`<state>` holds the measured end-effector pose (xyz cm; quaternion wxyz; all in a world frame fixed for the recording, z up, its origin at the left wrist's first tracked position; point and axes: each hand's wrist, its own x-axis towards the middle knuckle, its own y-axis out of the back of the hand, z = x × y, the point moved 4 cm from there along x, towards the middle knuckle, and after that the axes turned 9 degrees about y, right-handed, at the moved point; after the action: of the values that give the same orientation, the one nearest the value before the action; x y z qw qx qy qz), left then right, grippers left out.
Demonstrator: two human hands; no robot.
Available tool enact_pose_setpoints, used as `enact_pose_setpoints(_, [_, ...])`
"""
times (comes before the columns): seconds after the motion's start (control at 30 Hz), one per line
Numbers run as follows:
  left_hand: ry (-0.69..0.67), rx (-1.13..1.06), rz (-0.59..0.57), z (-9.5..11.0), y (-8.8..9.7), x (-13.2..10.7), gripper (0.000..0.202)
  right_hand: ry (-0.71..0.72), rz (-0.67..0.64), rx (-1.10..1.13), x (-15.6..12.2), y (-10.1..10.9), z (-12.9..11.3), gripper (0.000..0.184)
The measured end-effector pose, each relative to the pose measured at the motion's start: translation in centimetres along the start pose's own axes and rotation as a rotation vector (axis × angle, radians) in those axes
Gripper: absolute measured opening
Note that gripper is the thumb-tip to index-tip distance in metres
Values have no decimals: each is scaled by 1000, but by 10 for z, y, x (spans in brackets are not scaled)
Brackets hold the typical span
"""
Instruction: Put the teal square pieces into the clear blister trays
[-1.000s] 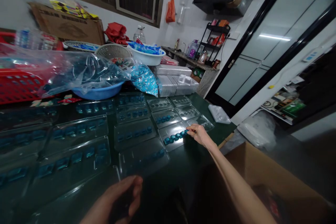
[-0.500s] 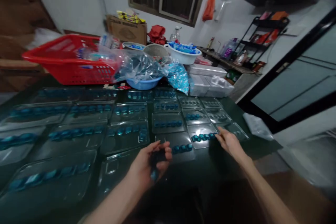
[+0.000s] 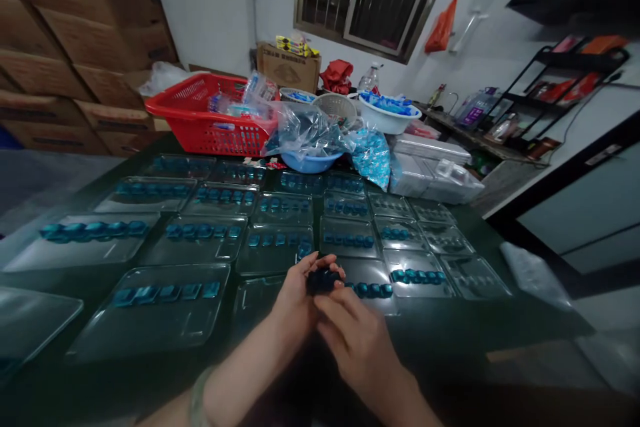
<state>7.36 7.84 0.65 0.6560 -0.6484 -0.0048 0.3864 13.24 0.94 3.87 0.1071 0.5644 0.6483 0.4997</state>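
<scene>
1. The left hand has a narrow grip, its fingers curled up around a dark blue clump of what look like small pods; the clump sits at the fingertips, partly hidden and too dark to count.
2. The right hand lies close against the left, its fingers curving towards the clump; whether it is holding anything cannot be told from this view.
3. The clump is held just above the near edge of a clear plastic tray, which carries a row of blue pods reaching almost to the hands; good handling here would mean keeping the hands low over this tray, with the fingertips doing the fine work.
4. Just to the right, a second clear plastic tray holds a fuller blue row; matching its straight line and even spacing would make a sound guide for the shorter row.
5. Many more clear trays with blue rows cover the dark green bench; working between them calls for care, since their edges lie close together.
6. Beyond the trays stand a red plastic basket, a blue basin under a clear plastic bag, and a white bowl of blue packets; stacked cardboard boxes rise at the far left.
</scene>
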Motion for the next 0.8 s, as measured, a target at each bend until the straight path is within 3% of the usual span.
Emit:
enact_pose_setpoints(0.27, [-86,150,4,6,11,-4,13,-264,318,417,-8,19,22,27])
enact_pose_setpoints(0.33, [-111,313,-4,3,9,-15,13,-311,355,416,-9,19,24,27])
enact_pose_setpoints(0.43, [-153,610,11,-3,3,-29,18,-271,428,308,-8,17,23,27])
enact_pose_setpoints(0.53, [-207,711,37,-5,2,-33,23,-198,490,211,-7,14,18,29])
enact_pose_setpoints(0.8, [-404,989,233,2,9,-31,25,-337,294,459,-5,15,20,20])
